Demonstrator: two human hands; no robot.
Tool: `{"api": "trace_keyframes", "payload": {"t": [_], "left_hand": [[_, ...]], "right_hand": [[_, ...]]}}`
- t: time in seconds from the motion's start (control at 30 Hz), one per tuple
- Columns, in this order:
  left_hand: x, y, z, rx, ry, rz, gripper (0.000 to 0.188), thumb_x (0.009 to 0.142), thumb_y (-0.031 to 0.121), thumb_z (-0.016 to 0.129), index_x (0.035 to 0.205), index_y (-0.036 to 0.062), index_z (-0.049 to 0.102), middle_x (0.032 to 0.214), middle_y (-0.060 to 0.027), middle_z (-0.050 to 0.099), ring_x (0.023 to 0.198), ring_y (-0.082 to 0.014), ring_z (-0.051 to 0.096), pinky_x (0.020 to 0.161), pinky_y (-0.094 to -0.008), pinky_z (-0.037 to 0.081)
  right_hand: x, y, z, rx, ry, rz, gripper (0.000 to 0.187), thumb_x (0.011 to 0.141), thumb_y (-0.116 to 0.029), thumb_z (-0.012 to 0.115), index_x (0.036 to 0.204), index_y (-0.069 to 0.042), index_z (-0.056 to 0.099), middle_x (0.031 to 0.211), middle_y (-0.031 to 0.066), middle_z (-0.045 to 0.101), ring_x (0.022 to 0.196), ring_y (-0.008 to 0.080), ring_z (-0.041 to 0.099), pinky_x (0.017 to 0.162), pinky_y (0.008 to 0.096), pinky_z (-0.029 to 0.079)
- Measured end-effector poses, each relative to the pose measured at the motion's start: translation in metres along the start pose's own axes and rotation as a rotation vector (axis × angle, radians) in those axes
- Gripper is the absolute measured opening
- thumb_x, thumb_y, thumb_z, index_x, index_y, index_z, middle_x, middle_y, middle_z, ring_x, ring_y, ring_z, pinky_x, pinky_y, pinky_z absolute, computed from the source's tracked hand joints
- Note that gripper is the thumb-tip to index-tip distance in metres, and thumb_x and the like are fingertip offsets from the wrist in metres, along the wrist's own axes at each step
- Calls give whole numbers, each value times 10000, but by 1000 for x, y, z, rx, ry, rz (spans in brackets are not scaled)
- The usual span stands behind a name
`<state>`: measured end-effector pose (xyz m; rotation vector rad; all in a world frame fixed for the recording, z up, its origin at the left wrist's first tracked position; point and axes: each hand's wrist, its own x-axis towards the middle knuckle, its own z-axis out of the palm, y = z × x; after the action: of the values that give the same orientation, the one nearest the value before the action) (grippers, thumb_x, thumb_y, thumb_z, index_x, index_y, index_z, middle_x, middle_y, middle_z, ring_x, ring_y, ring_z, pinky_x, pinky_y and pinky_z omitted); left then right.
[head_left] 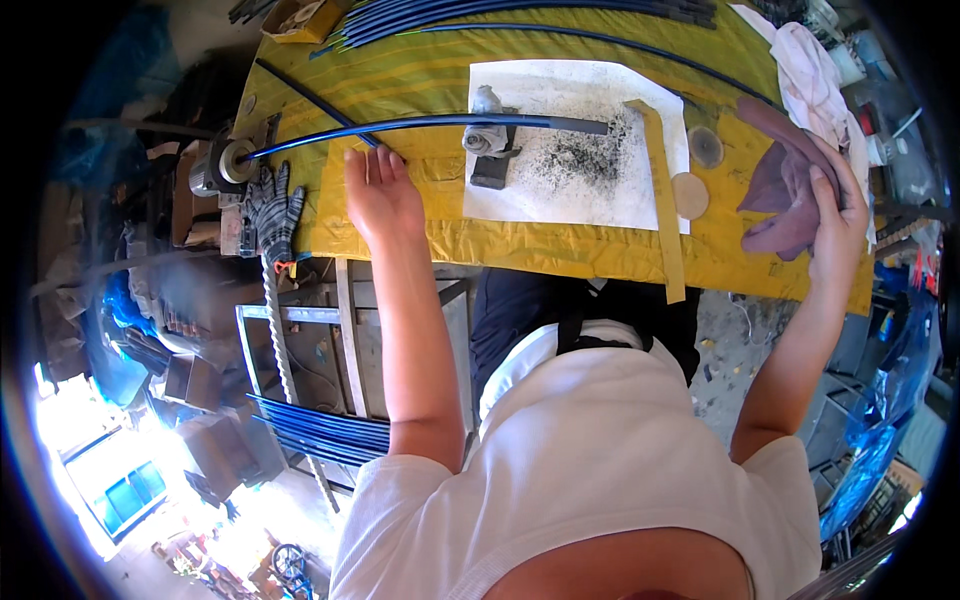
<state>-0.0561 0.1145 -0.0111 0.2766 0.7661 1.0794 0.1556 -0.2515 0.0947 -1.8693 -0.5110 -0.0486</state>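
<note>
My left hand (pixel 384 200) is palm up below a long blue rod (pixel 400 124), its fingers stretched out and holding nothing that I can see. Near the fingertips a second dark rod (pixel 318 104) slants under the first; whether the fingers touch either is hard to tell. The blue rod runs from a round spindle (pixel 237 160) at the left across a small black stand (pixel 490 172) wrapped in grey cloth (pixel 486 138). Its dark right end lies over white paper (pixel 560 85) strewn with black specks. At the right, my right hand (pixel 843 205) grips a mauve cloth (pixel 785 190).
A yellow cover (pixel 440 236) spans the table. A grey glove (pixel 273 213) lies beside the spindle, and a bundle of blue rods (pixel 540 18) along the far edge. A yellow strip (pixel 662 200) crosses the paper beside a tan disc (pixel 690 195). More rods (pixel 320 430) rest below left.
</note>
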Motion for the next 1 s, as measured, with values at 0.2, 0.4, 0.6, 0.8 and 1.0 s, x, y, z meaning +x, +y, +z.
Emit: {"api": "trace_keyframes", "payload": {"t": [0.2,0.4,0.6,0.8,1.0], "left_hand": [[43,4,7,-469,-604,-189,273,979,311,366,915,52,422,677,0,369,609,-142,378,615,-306,386],[-58,-23,69,-526,-485,-234,278,1001,270,287,799,90,351,650,2,307,561,-138,285,546,-279,331],[-114,-41,91,-488,-579,-238,223,987,239,360,821,90,371,680,6,316,590,-129,290,573,-271,330],[-134,-31,110,-305,-747,-59,222,954,248,467,812,101,380,681,17,304,607,-100,289,568,-242,304],[-52,25,84,-560,-847,-59,327,990,330,322,802,71,387,660,6,292,571,-115,281,490,-260,309]], "right_hand": [[1,-9,1,325,122,120,343,860,-89,573,1176,41,543,1173,128,562,1075,187,534,936,290,404],[-5,-48,2,380,83,-20,368,895,-114,511,1230,38,493,1193,140,551,1095,200,531,943,309,408],[-33,-113,47,-349,-281,-472,419,831,-186,574,1227,-60,515,1165,128,543,1077,253,507,912,368,390],[-45,-74,94,-799,-344,-581,252,750,-269,670,866,-97,526,652,40,529,608,222,594,534,336,440],[-49,-49,48,-926,-294,-383,225,826,-304,599,823,-89,530,710,68,605,608,240,626,467,351,450]]}}
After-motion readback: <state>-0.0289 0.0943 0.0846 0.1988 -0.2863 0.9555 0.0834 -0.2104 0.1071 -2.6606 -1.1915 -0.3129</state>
